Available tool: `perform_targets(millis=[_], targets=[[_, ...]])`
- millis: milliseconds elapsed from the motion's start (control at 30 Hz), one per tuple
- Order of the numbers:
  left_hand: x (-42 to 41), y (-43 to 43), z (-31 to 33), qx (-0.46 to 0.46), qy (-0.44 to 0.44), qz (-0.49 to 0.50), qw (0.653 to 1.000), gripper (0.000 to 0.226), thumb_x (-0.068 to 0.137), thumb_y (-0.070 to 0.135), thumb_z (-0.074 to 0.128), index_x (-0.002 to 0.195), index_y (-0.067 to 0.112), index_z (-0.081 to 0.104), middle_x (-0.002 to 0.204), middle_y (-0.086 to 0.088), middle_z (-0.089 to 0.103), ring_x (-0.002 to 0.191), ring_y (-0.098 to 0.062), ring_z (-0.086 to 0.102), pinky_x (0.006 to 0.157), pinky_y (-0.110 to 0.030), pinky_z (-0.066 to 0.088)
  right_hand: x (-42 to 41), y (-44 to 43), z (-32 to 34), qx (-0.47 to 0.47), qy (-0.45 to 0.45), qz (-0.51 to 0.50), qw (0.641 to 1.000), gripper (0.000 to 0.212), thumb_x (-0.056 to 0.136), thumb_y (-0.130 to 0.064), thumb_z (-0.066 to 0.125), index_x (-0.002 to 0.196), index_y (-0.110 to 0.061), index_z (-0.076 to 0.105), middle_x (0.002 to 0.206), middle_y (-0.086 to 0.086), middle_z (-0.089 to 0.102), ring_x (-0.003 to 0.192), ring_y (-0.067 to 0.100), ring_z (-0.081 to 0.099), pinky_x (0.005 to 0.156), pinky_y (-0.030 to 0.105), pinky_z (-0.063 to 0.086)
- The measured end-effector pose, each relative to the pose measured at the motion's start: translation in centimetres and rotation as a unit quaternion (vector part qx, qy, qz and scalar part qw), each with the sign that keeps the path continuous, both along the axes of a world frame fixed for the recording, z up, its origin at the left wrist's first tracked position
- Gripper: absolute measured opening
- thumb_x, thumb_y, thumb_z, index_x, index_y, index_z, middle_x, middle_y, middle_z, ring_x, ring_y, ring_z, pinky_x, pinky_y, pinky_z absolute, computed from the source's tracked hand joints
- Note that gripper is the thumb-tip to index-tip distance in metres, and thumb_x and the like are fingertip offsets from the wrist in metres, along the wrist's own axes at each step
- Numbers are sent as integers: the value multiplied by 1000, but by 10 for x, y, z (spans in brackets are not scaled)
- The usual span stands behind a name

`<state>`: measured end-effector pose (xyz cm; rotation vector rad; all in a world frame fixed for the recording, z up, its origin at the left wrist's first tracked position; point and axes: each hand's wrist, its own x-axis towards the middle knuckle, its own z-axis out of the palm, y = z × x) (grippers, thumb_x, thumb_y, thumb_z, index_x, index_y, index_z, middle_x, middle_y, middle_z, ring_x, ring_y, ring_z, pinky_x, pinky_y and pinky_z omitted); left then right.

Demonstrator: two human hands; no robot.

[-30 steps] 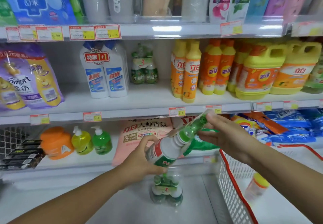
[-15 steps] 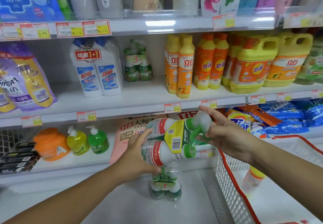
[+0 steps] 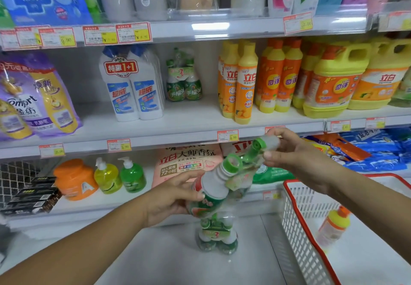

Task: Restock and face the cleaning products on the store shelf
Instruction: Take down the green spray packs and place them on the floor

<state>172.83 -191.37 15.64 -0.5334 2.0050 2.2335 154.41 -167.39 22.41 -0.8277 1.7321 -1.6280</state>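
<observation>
- Far left, middle shelf [image 3: 195, 115]: we count two purple softener pouches [image 3: 37, 97], leaning together.
- Lower left: one orange tub [image 3: 74, 180], then one yellow pump bottle [image 3: 106, 177] and one green pump bottle [image 3: 132, 175], side by side.
- Middle shelf, left of centre: two white toilet-cleaner bottles [image 3: 131, 93], banded as a pair.
- Left hand [image 3: 171, 198], centre of frame: fingers curled round the lower body of the held pack [image 3: 211, 198], a shrink-wrapped bundle of green-capped bottles. It is tilted, with the caps pointing to the upper right. Two green necks counted; a third we cannot tell.
- Shelf pack [image 3: 183, 80]: one like bundle upright at the back of the middle shelf, with bare shelf in front and on both sides of it.
- Floor pack [image 3: 215, 235]: one more bundle upright on the white base ledge [image 3: 155, 258], below the held one.
- Right of centre: a row of yellow dish-soap bottles [image 3: 244, 84], front one at the shelf edge; the count behind is unclear.
- Right hand [image 3: 293, 157]: pinches the cap end of the held pack.
- Lower right: one white basket [image 3: 298, 218] with a red rim, holding one yellow bottle [image 3: 331, 226].
- Far right, middle shelf: two handled jugs [image 3: 331, 84].
</observation>
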Motion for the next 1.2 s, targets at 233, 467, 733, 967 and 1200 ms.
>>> perform_targets(millis=[233,467,733,967,1200], targets=[[-9,17,-2,-96,-32,-31,994,63,78,12,81,125,43,52,114,14,72,100,-8,70,75,-25,57,16,-14,0,-15,51,-113,992,61,43,-37,85,89,-14,53,92,10,71,79,24,74,63,37,59],[-12,17,-20,-229,1,-23,973,64,75,25,85,128,39,52,120,18,63,109,3,58,88,-12,47,36,-25,-17,27,90,-78,993,40,66,-15,86,103,-13,71,96,7,76,82,24,74,61,31,60],[1,17,-133,-267,-59,-13,962,54,72,24,87,120,31,64,113,14,70,103,-4,65,95,-28,52,40,-40,-131,194,127,-12,973,33,66,-17,91,89,-22,67,87,-4,74,83,21,71,80,43,58],[7,27,-223,-278,-60,42,958,44,69,22,81,112,26,71,100,12,73,89,4,66,80,-17,51,51,-46,-222,325,219,11,920,31,75,-31,82,91,-35,56,87,-10,65,75,9,56,67,24,43],[0,20,-259,-284,-77,26,955,44,75,9,82,116,20,71,100,12,69,93,-2,64,76,-8,46,57,-51,-263,367,219,10,904,29,81,-29,78,98,-30,55,75,-11,58,66,4,52,57,14,38]])
